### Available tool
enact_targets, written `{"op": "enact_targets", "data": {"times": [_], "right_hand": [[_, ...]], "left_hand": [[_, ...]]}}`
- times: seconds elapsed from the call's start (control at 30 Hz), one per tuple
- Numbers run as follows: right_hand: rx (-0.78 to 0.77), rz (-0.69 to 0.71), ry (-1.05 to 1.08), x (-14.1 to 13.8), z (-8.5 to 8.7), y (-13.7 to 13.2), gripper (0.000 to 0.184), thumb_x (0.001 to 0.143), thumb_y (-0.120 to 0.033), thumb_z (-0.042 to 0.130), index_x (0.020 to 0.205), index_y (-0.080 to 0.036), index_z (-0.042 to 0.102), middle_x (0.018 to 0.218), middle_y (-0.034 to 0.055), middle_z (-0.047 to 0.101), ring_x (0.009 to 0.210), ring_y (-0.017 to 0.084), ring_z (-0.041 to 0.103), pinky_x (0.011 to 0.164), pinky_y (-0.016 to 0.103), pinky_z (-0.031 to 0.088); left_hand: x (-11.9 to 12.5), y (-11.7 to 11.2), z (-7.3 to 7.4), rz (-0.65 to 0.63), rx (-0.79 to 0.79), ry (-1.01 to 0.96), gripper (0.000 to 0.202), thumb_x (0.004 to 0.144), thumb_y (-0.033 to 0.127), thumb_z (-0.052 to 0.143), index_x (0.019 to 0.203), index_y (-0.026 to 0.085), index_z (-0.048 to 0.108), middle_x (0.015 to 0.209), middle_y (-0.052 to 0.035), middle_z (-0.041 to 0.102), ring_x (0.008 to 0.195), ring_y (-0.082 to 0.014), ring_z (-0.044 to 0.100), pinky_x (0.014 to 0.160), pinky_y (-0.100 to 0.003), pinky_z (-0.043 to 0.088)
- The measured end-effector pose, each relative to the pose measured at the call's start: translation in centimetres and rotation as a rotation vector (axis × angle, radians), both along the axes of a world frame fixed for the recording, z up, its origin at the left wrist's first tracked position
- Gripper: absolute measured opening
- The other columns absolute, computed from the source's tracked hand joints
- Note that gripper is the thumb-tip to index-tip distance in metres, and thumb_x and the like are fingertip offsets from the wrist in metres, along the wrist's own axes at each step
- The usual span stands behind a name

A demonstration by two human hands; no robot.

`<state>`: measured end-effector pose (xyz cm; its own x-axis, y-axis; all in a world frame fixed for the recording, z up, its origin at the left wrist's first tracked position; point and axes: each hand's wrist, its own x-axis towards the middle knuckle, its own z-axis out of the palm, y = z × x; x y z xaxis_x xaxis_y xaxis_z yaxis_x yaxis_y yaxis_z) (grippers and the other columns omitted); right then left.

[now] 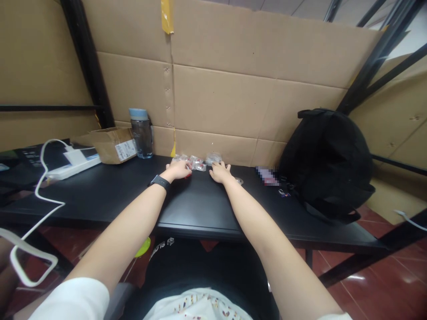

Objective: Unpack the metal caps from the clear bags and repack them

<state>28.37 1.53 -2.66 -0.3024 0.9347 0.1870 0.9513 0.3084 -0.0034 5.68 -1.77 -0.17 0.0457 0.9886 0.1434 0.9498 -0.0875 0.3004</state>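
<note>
At black tabletop (200, 200), reached for clear packets (197, 163).
Spread right hand (219, 171); couldn't tell grip of left hand (179, 170). Judged packets light, slippery; best pinched at edges.

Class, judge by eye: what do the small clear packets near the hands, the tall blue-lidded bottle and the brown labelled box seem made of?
Small clear packets: probably thin, glossy plastic film; see-through, with bright crinkles.
Tall blue-lidded bottle: likely smooth hard plastic, though its tinted translucent body could be glass.
Brown labelled box: matt cardboard, apparently, from its dull brown faces.
</note>
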Motion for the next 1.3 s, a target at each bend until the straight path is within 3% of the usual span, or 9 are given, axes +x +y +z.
{"op": "enact_targets", "data": {"times": [0.2,0.4,0.53,0.7,0.87,1.0,1.13,1.2,1.3], "right_hand": [[0.056,-0.013,0.026,0.3,0.4,-0.4,0.054,0.102,-0.041,0.037,0.153,-0.024,0.040,0.165,0.0102,0.032,0.145,0.037,0.027,0.112,0.065,0.027],[0.115,-0.025,0.043,0.9,0.9,-1.0,0.054,0.102,-0.042,0.034,0.152,-0.026,0.042,0.164,0.0083,0.033,0.143,0.036,0.031,0.109,0.062,0.032],[0.171,-0.018,0.027,1.5,2.5,-1.7,0.054,0.099,-0.040,0.039,0.151,-0.025,0.043,0.163,0.0084,0.035,0.140,0.036,0.032,0.107,0.062,0.033],[0.226,0.065,-0.066,2.8,4.6,-4.8,0.045,0.095,-0.033,0.047,0.138,-0.021,0.057,0.153,0.0128,0.049,0.135,0.037,0.035,0.110,0.064,0.025],[0.199,0.207,-0.115,4.9,3.6,-9.0,0.039,0.090,-0.032,0.057,0.127,-0.021,0.065,0.143,0.0136,0.058,0.131,0.037,0.042,0.110,0.061,0.023],[0.039,0.337,0.063,6.1,3.9,-10.1,0.028,0.093,-0.042,0.059,0.108,-0.025,0.075,0.127,0.0081,0.070,0.119,0.031,0.055,0.103,0.050,0.035],[-0.072,0.313,0.417,7.7,5.3,-9.0,0.046,0.098,-0.055,0.048,0.096,-0.019,0.078,0.091,0.0047,0.076,0.085,0.021,0.067,0.081,0.031,0.046],[-0.006,0.251,0.499,9.2,5.3,-8.1,0.041,0.096,-0.050,0.052,0.093,-0.018,0.078,0.084,0.0035,0.075,0.078,0.019,0.068,0.075,0.027,0.047],[0.005,0.150,0.465,11.7,4.2,-6.8,0.023,0.087,-0.035,0.068,0.100,-0.019,0.077,0.094,0.0048,0.077,0.083,0.018,0.070,0.078,0.026,0.050]], "left_hand": [[-0.3,0.0,0.0,-0.009,0.011,0.020,0.036,0.080,0.046,0.065,0.115,0.037,0.071,0.128,-0.0008,0.071,0.127,-0.0338,0.057,0.103,-0.048,0.045],[-0.9,0.0,0.0,0.016,0.024,0.082,0.036,0.081,0.046,0.066,0.116,0.037,0.072,0.132,-0.0036,0.070,0.125,-0.0359,0.059,0.103,-0.050,0.044],[-1.2,0.0,0.0,0.023,0.017,0.110,0.035,0.081,0.046,0.066,0.114,0.038,0.073,0.129,-0.0039,0.071,0.124,-0.0355,0.060,0.102,-0.049,0.045],[-1.5,0.0,0.1,0.011,0.029,0.131,0.035,0.081,0.047,0.066,0.113,0.038,0.074,0.129,-0.0043,0.071,0.124,-0.0353,0.060,0.101,-0.048,0.045],[-1.6,-0.1,0.2,-0.036,0.036,0.123,0.033,0.080,0.047,0.068,0.111,0.040,0.076,0.129,-0.0008,0.072,0.123,-0.0326,0.061,0.100,-0.044,0.046],[-1.5,-0.2,0.1,-0.045,0.010,0.118,0.028,0.078,0.046,0.071,0.105,0.040,0.078,0.123,0.0006,0.075,0.121,-0.0304,0.063,0.100,-0.041,0.045],[-1.5,0.0,0.0,-0.071,-0.011,0.115,0.023,0.080,0.044,0.069,0.100,0.040,0.079,0.118,0.0021,0.076,0.118,-0.0287,0.065,0.101,-0.040,0.045],[-1.4,0.1,-0.1,-0.068,-0.004,0.131,0.023,0.081,0.044,0.069,0.101,0.039,0.079,0.119,0.0016,0.076,0.118,-0.0288,0.065,0.101,-0.041,0.045],[-1.4,0.2,-0.2,-0.046,0.012,0.153,0.024,0.080,0.046,0.069,0.100,0.037,0.079,0.117,-0.0008,0.076,0.116,-0.0299,0.066,0.099,-0.042,0.046]]}}
